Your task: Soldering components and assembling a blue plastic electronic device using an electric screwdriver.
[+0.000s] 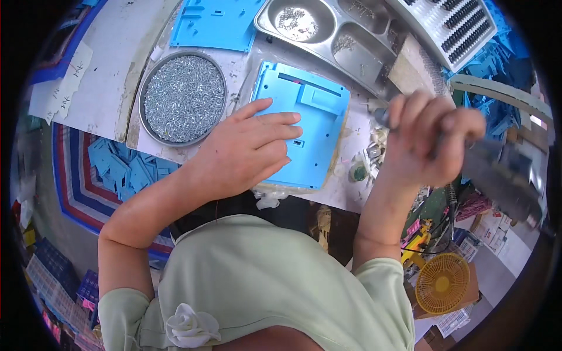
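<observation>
A light blue plastic housing with a slot, a raised ridge and several small holes lies on the bench in front of me. My left hand rests on its left side, fingers stretched out over the surface. To the right of the housing, my right hand is raised and wrapped round a dark electric screwdriver. Motion smears the tool; its narrow end points left towards the housing and its thick body reaches out to the right. Just left of the housing stands a round dish heaped with small silver screws.
Behind the housing sits a metal compartment tray with small parts. A white rack holds rows of black pieces. Another blue panel lies at the back. A striped bag of blue pieces is at the left, a yellow basket lower right.
</observation>
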`<control>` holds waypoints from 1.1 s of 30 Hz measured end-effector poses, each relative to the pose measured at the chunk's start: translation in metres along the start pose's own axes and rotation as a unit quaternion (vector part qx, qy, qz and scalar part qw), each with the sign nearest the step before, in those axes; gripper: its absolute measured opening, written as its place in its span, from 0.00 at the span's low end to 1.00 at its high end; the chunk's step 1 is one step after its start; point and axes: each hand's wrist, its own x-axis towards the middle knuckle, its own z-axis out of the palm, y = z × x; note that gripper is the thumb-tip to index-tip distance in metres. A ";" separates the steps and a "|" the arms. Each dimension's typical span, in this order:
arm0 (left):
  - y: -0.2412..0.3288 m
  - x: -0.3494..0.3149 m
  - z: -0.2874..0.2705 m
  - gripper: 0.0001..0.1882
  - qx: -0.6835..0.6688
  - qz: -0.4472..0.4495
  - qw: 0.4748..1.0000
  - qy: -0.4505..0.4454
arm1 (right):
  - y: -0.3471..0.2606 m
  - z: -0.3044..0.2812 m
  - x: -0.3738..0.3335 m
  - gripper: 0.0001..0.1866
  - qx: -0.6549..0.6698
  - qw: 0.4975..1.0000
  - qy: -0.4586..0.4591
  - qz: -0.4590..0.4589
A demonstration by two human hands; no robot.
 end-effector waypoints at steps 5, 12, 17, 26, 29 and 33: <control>-0.006 0.003 0.001 0.09 0.000 0.002 1.000 -0.002 | 0.036 -0.016 0.011 0.09 -0.089 0.995 0.032 -0.021; -0.002 0.000 0.003 0.10 -0.011 -0.009 1.000 -0.005 | 0.034 -0.015 0.014 0.07 -0.193 0.978 -0.016 0.082; -0.007 -0.001 0.001 0.10 -0.061 -0.004 0.997 0.042 | 0.019 -0.003 0.022 0.17 -0.154 0.986 -0.057 0.010; -0.001 0.004 0.010 0.11 -0.030 -0.022 0.996 0.076 | -0.008 0.015 0.031 0.15 -0.051 0.999 -0.018 -0.004; -0.001 -0.003 0.013 0.11 -0.058 -0.049 0.990 0.122 | -0.024 0.045 0.020 0.14 0.016 0.997 -0.069 0.034; 0.002 -0.004 0.008 0.11 -0.050 -0.062 0.986 0.145 | -0.016 0.064 0.004 0.15 -0.009 0.991 -0.115 0.066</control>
